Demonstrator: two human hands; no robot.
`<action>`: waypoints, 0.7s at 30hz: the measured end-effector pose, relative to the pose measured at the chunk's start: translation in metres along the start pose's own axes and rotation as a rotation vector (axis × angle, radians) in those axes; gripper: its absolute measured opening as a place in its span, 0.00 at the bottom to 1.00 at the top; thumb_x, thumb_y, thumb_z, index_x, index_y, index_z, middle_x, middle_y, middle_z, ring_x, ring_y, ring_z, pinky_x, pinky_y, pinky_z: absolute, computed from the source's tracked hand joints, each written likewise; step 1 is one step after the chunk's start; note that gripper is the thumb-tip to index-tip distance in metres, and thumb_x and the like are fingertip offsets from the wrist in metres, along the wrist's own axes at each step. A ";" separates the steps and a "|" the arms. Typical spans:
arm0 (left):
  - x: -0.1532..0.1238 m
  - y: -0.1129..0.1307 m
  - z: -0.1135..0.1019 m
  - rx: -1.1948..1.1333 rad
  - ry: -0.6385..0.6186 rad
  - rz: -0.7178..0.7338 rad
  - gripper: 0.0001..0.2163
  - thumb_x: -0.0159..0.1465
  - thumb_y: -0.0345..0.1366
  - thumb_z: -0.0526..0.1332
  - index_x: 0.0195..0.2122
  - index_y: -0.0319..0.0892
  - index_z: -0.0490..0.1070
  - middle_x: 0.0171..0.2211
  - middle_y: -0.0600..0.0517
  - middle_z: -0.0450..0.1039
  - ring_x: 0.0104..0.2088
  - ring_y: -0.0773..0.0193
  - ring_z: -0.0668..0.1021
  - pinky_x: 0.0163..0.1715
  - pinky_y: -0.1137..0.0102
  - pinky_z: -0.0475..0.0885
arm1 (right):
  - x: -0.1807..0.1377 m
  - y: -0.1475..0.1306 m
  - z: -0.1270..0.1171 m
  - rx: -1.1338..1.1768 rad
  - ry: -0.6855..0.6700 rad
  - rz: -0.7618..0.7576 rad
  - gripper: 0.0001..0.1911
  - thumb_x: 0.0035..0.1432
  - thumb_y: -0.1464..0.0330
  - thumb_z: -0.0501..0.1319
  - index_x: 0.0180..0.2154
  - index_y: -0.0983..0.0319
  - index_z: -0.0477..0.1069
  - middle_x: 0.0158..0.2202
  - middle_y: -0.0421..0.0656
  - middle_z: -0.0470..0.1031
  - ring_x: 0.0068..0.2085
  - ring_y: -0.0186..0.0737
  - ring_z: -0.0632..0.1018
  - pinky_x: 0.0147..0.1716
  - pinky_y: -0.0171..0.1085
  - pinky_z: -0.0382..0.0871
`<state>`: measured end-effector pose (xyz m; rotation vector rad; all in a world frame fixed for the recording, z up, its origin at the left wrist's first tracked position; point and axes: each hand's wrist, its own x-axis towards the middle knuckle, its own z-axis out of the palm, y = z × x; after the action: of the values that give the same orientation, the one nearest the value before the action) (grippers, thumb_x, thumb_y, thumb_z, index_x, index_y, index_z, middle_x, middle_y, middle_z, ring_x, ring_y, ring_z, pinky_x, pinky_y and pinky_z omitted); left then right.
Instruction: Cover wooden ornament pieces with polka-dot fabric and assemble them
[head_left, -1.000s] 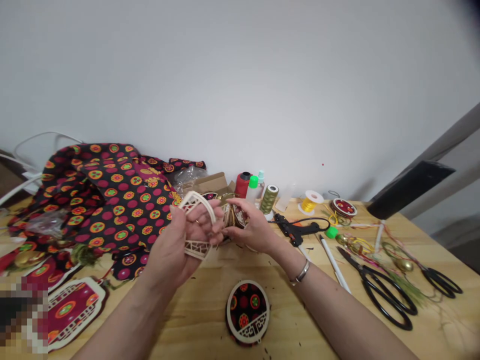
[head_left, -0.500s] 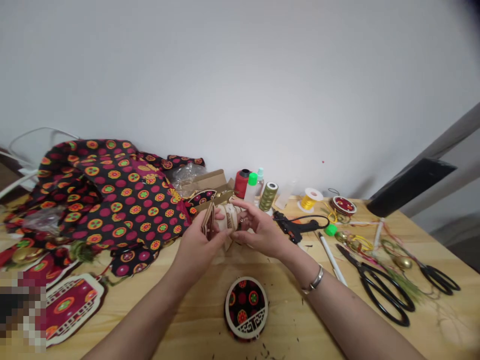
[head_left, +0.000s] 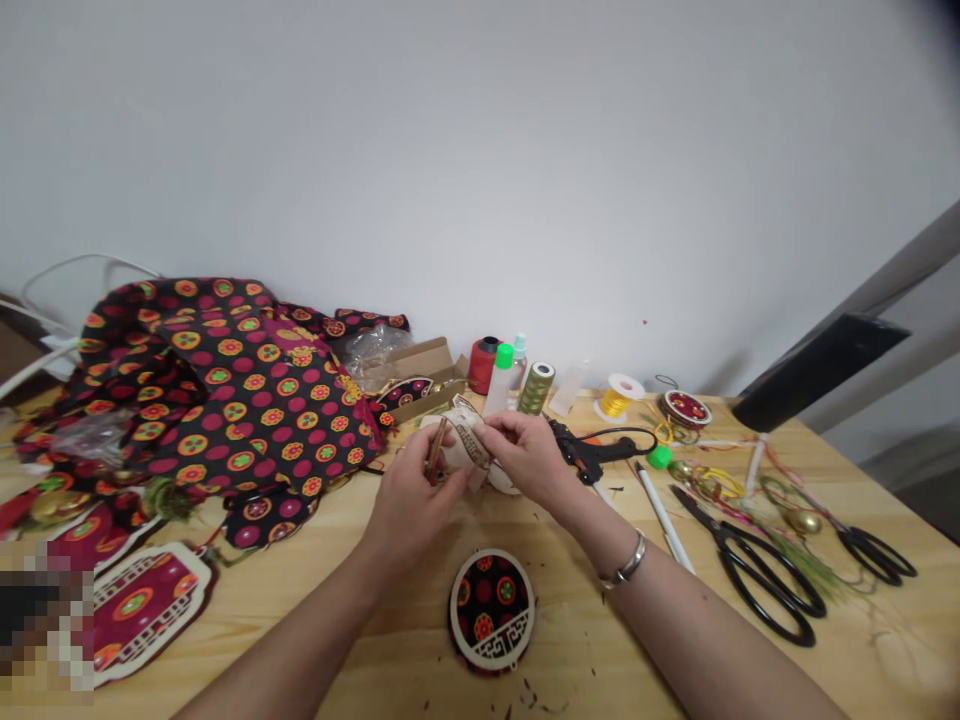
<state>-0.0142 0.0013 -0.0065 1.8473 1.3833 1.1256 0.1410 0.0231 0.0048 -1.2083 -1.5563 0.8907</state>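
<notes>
Left fingers (head_left: 452, 490) gripped edge-on wooden pieces (head_left: 436, 450), half hidden; right fingers (head_left: 501, 446) pinched a pale cutout (head_left: 472, 446), outline hard to read!

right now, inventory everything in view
openwork pieces: count unclear, pale, between the hands
round ornaments: two, black front centre, maroon back right
framed panels: at least two, maroon, left
patterned cloth: one, black and maroon, left
plastic: two bunches, clear, left
open box: one, brown, behind the hands
spools: three, red, olive and yellow, back
capped bottles: two, green and blue tops, back
glue gun: one, black, right of centre
loose cap: one, green, right
pen: one, white, right
scissors: two, black, right
threads: uncounted, mixed colours, right
baubles: several, gold, right
large object: one, black, back right
table: one, pale wood, below
wall: one, grey, behind
bracelet: one, silver, right wrist
left hand, right hand: one each, centre
</notes>
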 end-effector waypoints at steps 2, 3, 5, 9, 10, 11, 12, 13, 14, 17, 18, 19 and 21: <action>0.000 -0.003 0.001 -0.076 0.028 -0.018 0.14 0.56 0.39 0.60 0.43 0.43 0.64 0.34 0.52 0.68 0.29 0.64 0.71 0.31 0.69 0.67 | -0.003 -0.007 0.001 -0.051 0.012 -0.028 0.12 0.54 0.65 0.56 0.23 0.64 0.70 0.18 0.36 0.64 0.22 0.29 0.63 0.22 0.30 0.56; 0.001 -0.004 0.002 -0.118 0.042 -0.031 0.14 0.56 0.40 0.60 0.43 0.43 0.64 0.34 0.52 0.68 0.30 0.64 0.71 0.32 0.69 0.68 | -0.005 -0.010 0.002 -0.073 0.017 -0.042 0.12 0.54 0.66 0.56 0.22 0.64 0.69 0.17 0.35 0.63 0.22 0.29 0.62 0.22 0.30 0.55; 0.002 -0.005 0.002 -0.183 0.067 -0.058 0.15 0.56 0.40 0.61 0.43 0.42 0.65 0.34 0.52 0.68 0.30 0.65 0.71 0.33 0.69 0.68 | -0.010 -0.016 0.005 -0.110 0.020 -0.068 0.13 0.54 0.68 0.56 0.19 0.64 0.67 0.17 0.35 0.61 0.22 0.29 0.61 0.22 0.30 0.53; 0.002 -0.004 0.003 -0.278 0.087 -0.100 0.14 0.54 0.38 0.62 0.40 0.43 0.65 0.33 0.54 0.67 0.31 0.66 0.71 0.34 0.70 0.68 | -0.018 -0.023 0.009 -0.278 -0.001 -0.174 0.14 0.54 0.71 0.55 0.18 0.63 0.62 0.18 0.35 0.60 0.23 0.29 0.61 0.24 0.31 0.52; 0.002 -0.004 0.002 -0.307 0.083 -0.110 0.14 0.53 0.37 0.63 0.40 0.43 0.64 0.33 0.54 0.66 0.31 0.66 0.71 0.34 0.70 0.68 | -0.020 -0.024 0.009 -0.331 -0.007 -0.196 0.14 0.55 0.71 0.54 0.18 0.63 0.61 0.18 0.35 0.60 0.23 0.29 0.61 0.24 0.31 0.52; 0.003 -0.003 0.002 -0.338 0.076 -0.122 0.14 0.53 0.37 0.63 0.40 0.43 0.64 0.33 0.55 0.66 0.31 0.66 0.71 0.34 0.70 0.68 | -0.021 -0.025 0.010 -0.375 -0.010 -0.208 0.15 0.55 0.72 0.54 0.18 0.63 0.60 0.18 0.35 0.60 0.23 0.29 0.61 0.24 0.31 0.52; 0.003 -0.002 0.002 -0.369 0.068 -0.133 0.14 0.53 0.37 0.63 0.40 0.43 0.64 0.33 0.55 0.66 0.31 0.66 0.72 0.34 0.69 0.69 | -0.022 -0.025 0.010 -0.406 -0.012 -0.211 0.15 0.55 0.72 0.54 0.18 0.63 0.59 0.18 0.35 0.60 0.23 0.29 0.61 0.24 0.31 0.52; 0.003 -0.001 0.002 -0.398 0.058 -0.144 0.15 0.53 0.37 0.63 0.41 0.43 0.64 0.33 0.55 0.66 0.32 0.66 0.72 0.35 0.69 0.69 | -0.024 -0.026 0.010 -0.428 -0.013 -0.214 0.15 0.55 0.72 0.54 0.18 0.62 0.59 0.18 0.35 0.60 0.23 0.29 0.61 0.24 0.31 0.52; 0.003 0.000 0.001 -0.425 0.051 -0.155 0.15 0.53 0.37 0.63 0.41 0.42 0.63 0.34 0.54 0.66 0.33 0.66 0.72 0.36 0.69 0.69 | -0.025 -0.026 0.010 -0.445 -0.012 -0.217 0.14 0.55 0.72 0.54 0.18 0.62 0.59 0.19 0.35 0.60 0.23 0.29 0.61 0.24 0.31 0.53; 0.005 0.003 0.001 -0.487 0.042 -0.183 0.16 0.52 0.36 0.63 0.41 0.41 0.63 0.36 0.52 0.68 0.36 0.63 0.73 0.37 0.68 0.69 | -0.027 -0.028 0.010 -0.475 -0.020 -0.244 0.13 0.56 0.73 0.54 0.20 0.62 0.60 0.20 0.36 0.62 0.24 0.30 0.63 0.26 0.31 0.54; 0.005 0.003 0.001 -0.497 0.040 -0.190 0.16 0.51 0.36 0.63 0.40 0.41 0.63 0.36 0.51 0.68 0.37 0.62 0.74 0.38 0.67 0.69 | -0.028 -0.029 0.010 -0.481 -0.026 -0.255 0.13 0.56 0.73 0.53 0.20 0.62 0.60 0.20 0.36 0.63 0.24 0.30 0.63 0.26 0.31 0.54; 0.005 0.004 0.001 -0.502 0.041 -0.196 0.16 0.51 0.35 0.63 0.40 0.41 0.63 0.36 0.51 0.69 0.37 0.62 0.74 0.38 0.67 0.69 | -0.028 -0.029 0.010 -0.486 -0.032 -0.265 0.13 0.56 0.73 0.53 0.20 0.62 0.60 0.20 0.37 0.63 0.24 0.30 0.64 0.26 0.31 0.54; 0.005 0.006 0.000 -0.498 0.054 -0.203 0.16 0.50 0.33 0.63 0.39 0.41 0.63 0.35 0.52 0.69 0.36 0.62 0.74 0.37 0.67 0.69 | -0.030 -0.031 0.011 -0.492 -0.034 -0.292 0.13 0.56 0.74 0.53 0.20 0.62 0.60 0.21 0.37 0.64 0.25 0.30 0.64 0.27 0.31 0.55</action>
<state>-0.0110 0.0046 -0.0005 1.3041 1.1543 1.2789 0.1234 -0.0135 0.0231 -1.2539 -1.9892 0.3458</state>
